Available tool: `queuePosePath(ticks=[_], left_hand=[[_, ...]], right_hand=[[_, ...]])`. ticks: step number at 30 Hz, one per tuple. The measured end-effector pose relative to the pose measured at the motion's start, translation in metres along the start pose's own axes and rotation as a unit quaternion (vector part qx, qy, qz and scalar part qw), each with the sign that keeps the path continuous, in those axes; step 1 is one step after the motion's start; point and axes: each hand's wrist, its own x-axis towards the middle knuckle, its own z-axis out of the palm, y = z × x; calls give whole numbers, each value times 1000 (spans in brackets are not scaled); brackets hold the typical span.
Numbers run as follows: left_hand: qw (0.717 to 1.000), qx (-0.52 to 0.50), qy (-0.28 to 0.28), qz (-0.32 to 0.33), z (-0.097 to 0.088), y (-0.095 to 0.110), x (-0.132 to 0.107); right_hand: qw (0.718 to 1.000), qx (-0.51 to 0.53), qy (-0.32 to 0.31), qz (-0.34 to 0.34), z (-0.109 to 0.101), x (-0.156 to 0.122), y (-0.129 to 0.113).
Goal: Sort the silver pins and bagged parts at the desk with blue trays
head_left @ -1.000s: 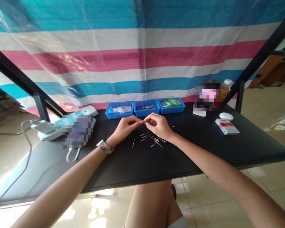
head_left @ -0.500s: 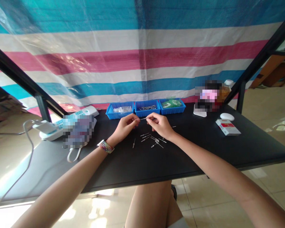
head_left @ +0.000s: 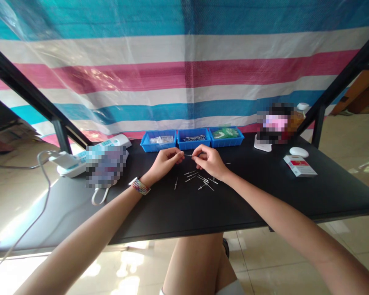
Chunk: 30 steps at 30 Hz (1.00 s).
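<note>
Between my two hands a thin silvery pop rivet is stretched sideways above the black table. My left hand pinches one end of it; a woven band is on that wrist. The other end sits in the pinched fingers of my right hand. Several loose pop rivets lie scattered on the table just below the hands. Behind them stand three blue bins: the left bin with clear plastic bags, the middle bin with rivets, the right bin with green-and-white packets.
On the left of the black table are a white power strip with a plugged-in cable and a blurred-out object. At the right lie a white mouse, a small red-and-white box and a bottle. A striped sheet hangs behind.
The view has shifted slightly, so the whole scene sits a little further right. Both hands keep pinching the rivet; their fingers have moved only slightly.
</note>
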Motion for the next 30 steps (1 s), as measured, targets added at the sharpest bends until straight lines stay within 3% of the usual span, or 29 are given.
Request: queuePosePath(ticks=[4,8,13,18,26,30], left_hand=[[1000,-1,-7,-2,-1,1,0],[999,7,-31,9,-4,3,-1],[983,135,-108,68,-1,1,-7],[953,229,-150,129,3,-3,-9],[958,219,-137,125,6,-5,-8],[977,167,-79,105,5,-4,-7]], right_hand=[[1000,5,1,2,1,3,2],[997,-11,70,-18,-5,16,-3],[982,-114,149,-37,-25,34,-2],[953,-203,197,-109,-36,30,4],[961,-215,115,-132,-20,18,3],[970,-204,40,-126,-17,15,6]])
